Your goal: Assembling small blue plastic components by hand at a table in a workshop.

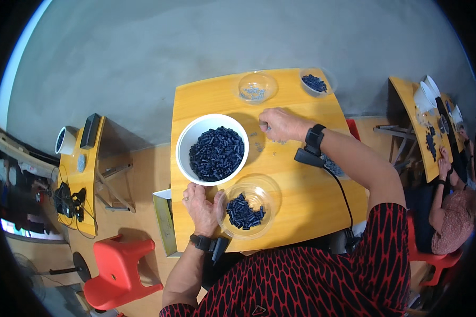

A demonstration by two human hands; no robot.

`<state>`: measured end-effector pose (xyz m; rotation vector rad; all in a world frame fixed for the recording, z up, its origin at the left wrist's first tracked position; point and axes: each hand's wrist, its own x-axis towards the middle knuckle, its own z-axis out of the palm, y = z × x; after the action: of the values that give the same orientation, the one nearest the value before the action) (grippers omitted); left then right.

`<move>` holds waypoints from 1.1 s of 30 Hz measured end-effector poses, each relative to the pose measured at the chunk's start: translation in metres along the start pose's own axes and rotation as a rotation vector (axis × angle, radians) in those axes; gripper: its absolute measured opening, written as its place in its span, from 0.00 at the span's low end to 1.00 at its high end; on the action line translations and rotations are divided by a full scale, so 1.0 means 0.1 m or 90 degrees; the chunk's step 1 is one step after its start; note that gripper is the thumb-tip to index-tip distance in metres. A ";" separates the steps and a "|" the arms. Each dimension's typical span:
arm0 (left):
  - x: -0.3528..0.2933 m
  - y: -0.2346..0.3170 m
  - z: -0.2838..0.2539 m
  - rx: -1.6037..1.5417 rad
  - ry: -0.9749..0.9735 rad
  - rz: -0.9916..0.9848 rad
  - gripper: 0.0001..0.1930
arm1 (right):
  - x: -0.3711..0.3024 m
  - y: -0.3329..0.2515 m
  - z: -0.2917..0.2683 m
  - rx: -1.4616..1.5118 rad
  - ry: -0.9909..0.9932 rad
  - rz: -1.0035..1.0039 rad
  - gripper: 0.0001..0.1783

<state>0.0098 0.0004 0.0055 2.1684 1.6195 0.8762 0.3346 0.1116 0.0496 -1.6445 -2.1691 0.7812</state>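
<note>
My left hand (200,207) rests at the near-left of the table, fingers apart, between a white tub (184,171) and a clear plastic bowl (267,222). Its thumb lies by the bowl's rim and its fingertips reach the tub's lower side. Short dark blue tube-like pieces (218,153) fill the tub, and a smaller heap of the same pieces (243,211) lies in the bowl. My right hand (284,125) is closed low over the table, right of the tub. What its fingers pinch is hidden. Small clear pieces (256,145) lie scattered beside and under it.
At the table's far edge stand a clear bowl (269,84) of small clear pieces and another bowl (313,89) of dark pieces. A further container (333,168) sits under my right forearm. A red stool (119,274) stands left; a person (452,222) works at the right-hand table.
</note>
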 end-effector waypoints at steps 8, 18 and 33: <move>0.01 -0.01 0.02 0.008 0.031 0.044 0.23 | 0.55 -0.03 -0.63 -0.017 0.257 -0.067 0.06; -0.04 -0.01 0.07 0.003 -0.009 -0.001 0.25 | 0.73 0.08 -0.46 -0.063 0.285 -0.184 0.11; -0.04 -0.05 0.16 -0.343 0.051 -0.143 0.35 | 0.54 -0.50 0.13 0.382 -0.116 -0.193 0.10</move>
<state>0.0152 0.0004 -0.0110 1.5724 1.4158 1.1754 0.2726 0.1501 0.0639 -0.9549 -1.9514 1.3544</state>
